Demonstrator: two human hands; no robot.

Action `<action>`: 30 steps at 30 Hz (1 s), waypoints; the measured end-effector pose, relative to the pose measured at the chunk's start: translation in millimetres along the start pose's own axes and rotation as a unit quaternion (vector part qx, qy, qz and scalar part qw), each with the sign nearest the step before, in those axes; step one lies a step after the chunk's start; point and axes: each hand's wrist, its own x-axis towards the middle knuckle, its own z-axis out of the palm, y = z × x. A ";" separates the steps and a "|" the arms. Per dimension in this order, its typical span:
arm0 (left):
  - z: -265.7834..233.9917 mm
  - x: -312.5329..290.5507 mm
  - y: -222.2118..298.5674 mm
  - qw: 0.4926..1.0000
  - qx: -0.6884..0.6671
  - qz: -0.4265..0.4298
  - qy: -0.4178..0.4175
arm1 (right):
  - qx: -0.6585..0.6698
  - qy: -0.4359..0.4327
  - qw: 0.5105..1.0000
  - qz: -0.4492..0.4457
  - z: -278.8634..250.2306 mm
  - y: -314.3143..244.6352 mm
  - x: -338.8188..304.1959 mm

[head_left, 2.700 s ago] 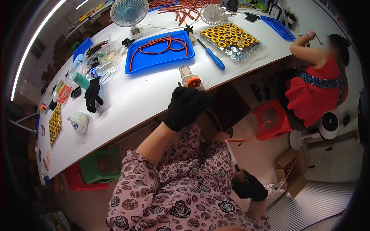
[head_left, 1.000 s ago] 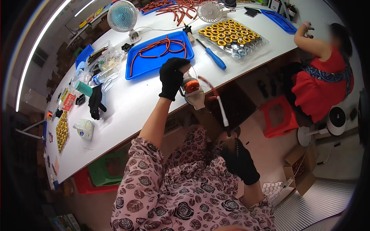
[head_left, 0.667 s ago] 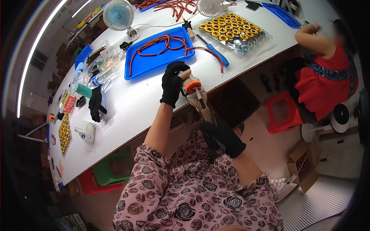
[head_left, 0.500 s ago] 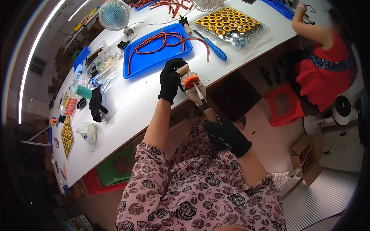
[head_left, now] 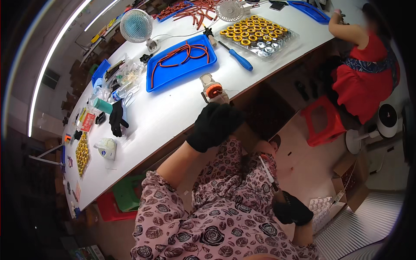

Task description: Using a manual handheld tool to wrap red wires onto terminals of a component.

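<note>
An orange-wound ring coil [head_left: 213, 90] sits in a beige holder [head_left: 207, 79] at the near table edge. Just below it is my left hand [head_left: 216, 123] in a black glove, fingers curled in; what they grip is hidden. My right hand [head_left: 294, 211], also black-gloved, is low at the right over my lap. It is closed round a thin hand tool [head_left: 268, 171] with a pale shaft pointing up and left, well apart from the coil. The tool's tip is blurred.
Behind the coil lie a blue tray [head_left: 180, 65] with red-brown wires, a blue-handled screwdriver [head_left: 241, 60] and a plastic pack of yellow rings [head_left: 255, 32]. A small fan [head_left: 136, 25] stands farther back. At the right, a person in red [head_left: 364, 78] works near a red stool [head_left: 323, 121].
My left hand has left the holder's side and come down toward me. My right hand has drawn the tool out of the coil, down and right. The wire end beside the screwdriver is gone.
</note>
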 end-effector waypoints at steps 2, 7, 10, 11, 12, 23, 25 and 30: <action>-6.7 14.0 -11.4 1.000 0.009 0.004 0.007 | -0.109 0.213 0.971 -0.011 6.5 -3.3 6.2; -24.7 53.5 -81.0 0.980 0.141 0.011 0.137 | -0.640 0.480 0.519 -0.301 61.3 -30.8 68.0; 0.0 49.3 -111.4 0.978 0.048 -0.107 0.173 | -0.588 0.360 0.613 -0.386 56.7 -63.1 108.4; 11.9 43.9 -118.3 0.975 0.007 -0.138 0.175 | -0.519 0.312 0.692 -0.393 53.9 -68.6 115.1; 23.6 34.9 -121.6 0.964 -0.024 -0.209 0.165 | -0.502 0.262 0.747 -0.348 50.4 -73.8 120.7; 63.6 -2.8 -125.5 0.779 -0.457 -0.397 0.163 | -0.064 0.001 0.988 -0.142 79.0 -115.3 180.4; 63.5 -3.2 -125.6 0.765 -0.475 -0.401 0.169 | -0.063 0.030 0.994 -0.085 76.2 -116.7 176.7; 51.2 -6.3 -120.2 0.763 -0.475 -0.405 0.168 | -0.076 0.032 0.992 -0.098 68.5 -104.4 166.4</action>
